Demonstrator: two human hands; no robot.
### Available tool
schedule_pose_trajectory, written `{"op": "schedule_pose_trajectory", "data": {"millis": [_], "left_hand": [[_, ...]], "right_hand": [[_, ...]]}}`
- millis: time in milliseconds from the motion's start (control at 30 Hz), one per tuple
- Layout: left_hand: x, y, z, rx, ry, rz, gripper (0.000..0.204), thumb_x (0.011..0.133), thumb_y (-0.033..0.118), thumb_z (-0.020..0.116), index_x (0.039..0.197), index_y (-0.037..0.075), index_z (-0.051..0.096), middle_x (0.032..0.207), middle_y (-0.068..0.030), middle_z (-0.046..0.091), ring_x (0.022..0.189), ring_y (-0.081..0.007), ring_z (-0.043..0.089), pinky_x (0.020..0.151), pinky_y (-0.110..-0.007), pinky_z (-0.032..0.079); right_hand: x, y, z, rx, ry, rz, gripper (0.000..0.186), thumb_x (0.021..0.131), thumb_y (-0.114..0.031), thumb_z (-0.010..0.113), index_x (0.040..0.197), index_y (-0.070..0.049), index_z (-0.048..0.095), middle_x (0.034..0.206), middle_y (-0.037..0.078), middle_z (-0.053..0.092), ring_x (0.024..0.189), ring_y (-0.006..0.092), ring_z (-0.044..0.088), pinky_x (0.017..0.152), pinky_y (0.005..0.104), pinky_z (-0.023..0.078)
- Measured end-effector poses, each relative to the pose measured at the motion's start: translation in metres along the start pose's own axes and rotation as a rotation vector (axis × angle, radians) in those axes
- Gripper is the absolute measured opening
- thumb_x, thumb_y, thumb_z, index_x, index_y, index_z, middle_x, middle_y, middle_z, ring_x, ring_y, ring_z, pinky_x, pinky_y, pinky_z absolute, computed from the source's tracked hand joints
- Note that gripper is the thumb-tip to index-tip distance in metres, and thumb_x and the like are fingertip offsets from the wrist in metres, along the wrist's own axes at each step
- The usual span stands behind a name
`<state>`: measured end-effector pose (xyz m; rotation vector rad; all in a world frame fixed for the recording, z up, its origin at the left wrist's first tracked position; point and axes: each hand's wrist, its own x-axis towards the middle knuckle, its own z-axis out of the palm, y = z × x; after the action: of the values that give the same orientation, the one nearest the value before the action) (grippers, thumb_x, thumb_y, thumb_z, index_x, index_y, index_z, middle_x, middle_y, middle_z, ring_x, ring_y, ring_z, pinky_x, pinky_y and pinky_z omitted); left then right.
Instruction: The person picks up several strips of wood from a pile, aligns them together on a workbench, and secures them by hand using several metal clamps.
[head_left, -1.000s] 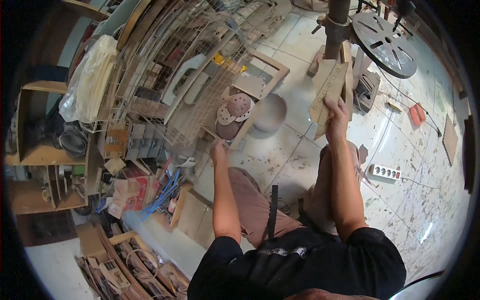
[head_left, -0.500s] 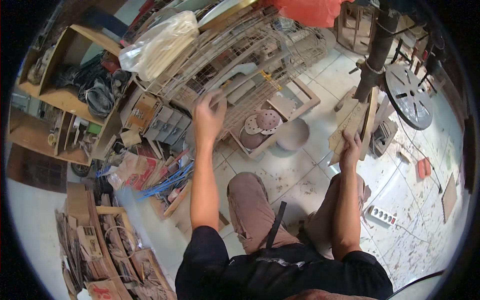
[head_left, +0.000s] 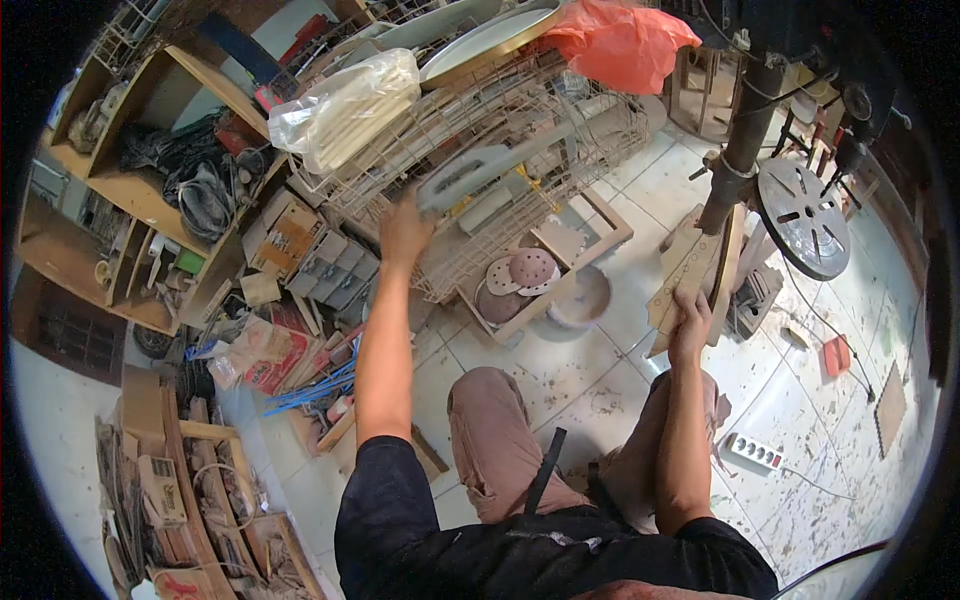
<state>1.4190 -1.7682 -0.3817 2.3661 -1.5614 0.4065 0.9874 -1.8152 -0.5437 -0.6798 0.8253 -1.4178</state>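
My right hand (head_left: 688,318) is closed round the edge of a flat, pale wooden piece (head_left: 684,262) with a row of small holes, shaped like a guitar headstock. It is held tilted above my right knee. My left arm stretches forward to a wire rack (head_left: 440,262). There my left hand (head_left: 405,232) is at the near end of a long grey tool (head_left: 462,178) that looks like a handsaw, lying across the rack. Its fingertips are blurred and partly hidden, so whether they grip the tool I cannot tell.
Beyond my knees, a wooden tray (head_left: 508,328) holds round sanding discs (head_left: 533,268) beside a round bowl (head_left: 580,298). A slotted metal disc (head_left: 805,218) stands on the right, near a power strip (head_left: 755,452). Shelves (head_left: 140,285) and wood scraps (head_left: 190,480) line the left.
The view has tilted, so the scene sits lower. My left hand has moved slightly forward and left to the end of the grey tool. My right hand keeps its hold on the wooden piece.
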Motion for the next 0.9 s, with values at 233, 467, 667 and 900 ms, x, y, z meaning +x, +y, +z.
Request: {"op": "schedule_pose_trajectory", "data": {"millis": [233, 467, 667, 900], "left_hand": [[0.024, -0.033, 0.001, 0.034, 0.155, 0.068, 0.056, 0.079, 0.036, 0.068, 0.126, 0.009, 0.054, 0.110, -0.0222, 0.063, 0.099, -0.0409, 0.060, 0.086, -0.048, 0.048], [-0.006, 0.008, 0.004, 0.019, -0.015, 0.081, 0.049, 0.073, 0.019, 0.064, 0.120, 0.007, 0.057, 0.110, -0.0218, 0.062, 0.092, -0.0417, 0.063, 0.079, -0.048, 0.051], [-0.016, 0.020, 0.002, -0.082, -0.039, 0.019, 0.068, 0.068, 0.026, 0.072, 0.129, 0.006, 0.050, 0.119, -0.0214, 0.054, 0.104, -0.0397, 0.057, 0.089, -0.045, 0.048], [-0.019, 0.049, -0.011, 0.079, 0.025, 0.082, 0.079, 0.066, 0.044, 0.076, 0.131, 0.007, 0.049, 0.123, -0.0210, 0.052, 0.115, -0.0381, 0.050, 0.089, -0.049, 0.047]], "right_hand": [[-0.005, 0.005, 0.006, -0.029, -0.024, 0.024, 0.028, 0.088, -0.012, 0.061, 0.110, 0.004, 0.059, 0.099, 0.007, 0.063, 0.087, 0.0136, 0.058, 0.078, 0.0257, 0.046], [0.000, 0.007, 0.002, -0.088, 0.001, 0.019, 0.027, 0.088, -0.013, 0.061, 0.109, 0.005, 0.060, 0.099, 0.007, 0.063, 0.084, 0.0131, 0.058, 0.076, 0.0257, 0.046], [-0.004, 0.004, 0.011, -0.156, -0.004, 0.025, 0.027, 0.088, -0.015, 0.062, 0.107, 0.005, 0.062, 0.095, 0.006, 0.063, 0.083, 0.0126, 0.057, 0.075, 0.0250, 0.045], [0.001, 0.006, 0.006, -0.171, -0.019, -0.002, 0.030, 0.087, -0.017, 0.062, 0.108, 0.005, 0.062, 0.096, 0.006, 0.063, 0.084, 0.0133, 0.057, 0.076, 0.0260, 0.045]]}}
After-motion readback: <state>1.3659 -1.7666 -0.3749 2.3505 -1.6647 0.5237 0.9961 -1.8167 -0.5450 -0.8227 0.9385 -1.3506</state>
